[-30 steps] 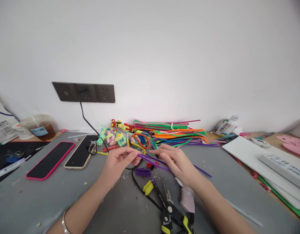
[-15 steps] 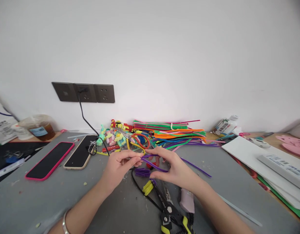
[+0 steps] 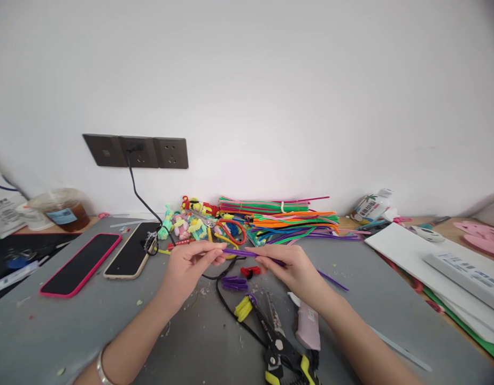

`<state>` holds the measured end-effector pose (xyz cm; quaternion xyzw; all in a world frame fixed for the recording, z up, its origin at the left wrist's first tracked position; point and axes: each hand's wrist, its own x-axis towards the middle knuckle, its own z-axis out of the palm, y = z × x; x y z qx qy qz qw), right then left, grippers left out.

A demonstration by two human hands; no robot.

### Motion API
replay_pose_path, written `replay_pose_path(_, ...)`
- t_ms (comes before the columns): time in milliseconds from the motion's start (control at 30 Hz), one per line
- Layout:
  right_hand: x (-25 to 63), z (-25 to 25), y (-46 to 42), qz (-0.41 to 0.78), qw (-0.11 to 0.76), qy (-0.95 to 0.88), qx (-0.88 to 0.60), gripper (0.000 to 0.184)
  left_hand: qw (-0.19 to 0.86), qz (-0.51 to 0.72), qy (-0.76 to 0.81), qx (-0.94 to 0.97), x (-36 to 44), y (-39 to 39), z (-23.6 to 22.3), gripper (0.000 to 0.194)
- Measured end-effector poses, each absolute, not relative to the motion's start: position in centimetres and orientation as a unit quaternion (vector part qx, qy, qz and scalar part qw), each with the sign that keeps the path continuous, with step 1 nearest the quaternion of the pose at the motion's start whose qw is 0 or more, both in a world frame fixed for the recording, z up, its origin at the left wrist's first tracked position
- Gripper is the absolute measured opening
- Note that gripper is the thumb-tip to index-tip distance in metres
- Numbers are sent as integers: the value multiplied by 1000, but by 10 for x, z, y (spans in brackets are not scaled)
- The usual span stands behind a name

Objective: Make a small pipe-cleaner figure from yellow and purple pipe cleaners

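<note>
Between my two hands a purple pipe cleaner [image 3: 239,253] is stretched nearly level above the grey mat. My left hand [image 3: 194,262] pinches one end of it, and my right hand [image 3: 285,262] grips it farther right between thumb and fingers. Beneath them lie a folded purple pipe cleaner bundle [image 3: 234,283], a small red piece [image 3: 251,271] and a yellow bundle [image 3: 244,308]. Black-and-yellow pliers [image 3: 279,345] rest nearer to me, beside a pale pink glue gun [image 3: 308,326]. Another purple strand [image 3: 333,280] shows beyond my right wrist.
Bundled coloured pipe cleaners [image 3: 295,219] and small fuzzy figures [image 3: 191,224] lie along the wall. Two phones, one pink-cased [image 3: 82,264] and one beige-cased [image 3: 130,251], are on the left. White boards [image 3: 411,256] lie right. A black cable [image 3: 226,305] crosses the mat.
My right hand has slid over the purple strands, spread wide half a second ago, and now pinches. The two separate strands now appear drawn together into one straight line.
</note>
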<state>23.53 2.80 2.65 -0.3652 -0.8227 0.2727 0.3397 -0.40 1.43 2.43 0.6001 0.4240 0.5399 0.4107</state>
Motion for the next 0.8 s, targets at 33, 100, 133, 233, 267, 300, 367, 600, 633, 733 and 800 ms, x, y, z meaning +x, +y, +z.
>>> replay_pose_path(33, 237, 26, 29, 271, 348, -817, -371, 30, 408, 544, 426, 597, -5, 15, 25, 19)
replay_pose_path(100, 239, 27, 30, 273, 371, -802, -381, 30, 399, 555, 430, 590, -8, 16, 27, 21)
replay_pose_path(133, 240, 27, 31, 282, 384, -790, -386, 31, 394, 559, 435, 586, -9, 16, 28, 22)
replay_pose_path(233, 243, 29, 32, 343, 414, -744, -397, 34, 383, 563, 449, 578, -13, 16, 30, 24)
replay_pose_path(267, 244, 30, 32, 369, 419, -728, -398, 34, 384, 563, 450, 577, -14, 16, 30, 24)
replay_pose_path(300, 245, 31, 32, 397, 423, -711, -397, 33, 387, 564, 450, 574, -15, 16, 30, 23)
replay_pose_path(367, 244, 33, 31, 460, 431, -671, -391, 33, 394, 572, 449, 562, -16, 17, 29, 22)
replay_pose_path(600, 227, 33, 24, 657, 430, -548, -287, 66, 429, 600, 420, 529, -7, 15, 22, 22)
replay_pose_path(633, 224, 32, 22, 669, 437, -533, -279, 67, 443, 593, 412, 531, -4, 14, 22, 22)
replay_pose_path(733, 220, 26, 19, 693, 453, -501, -253, 59, 468, 580, 390, 540, 4, 9, 23, 21)
replay_pose_path(800, 219, 23, 18, 698, 453, -497, -246, 43, 472, 569, 377, 558, 7, 6, 24, 20)
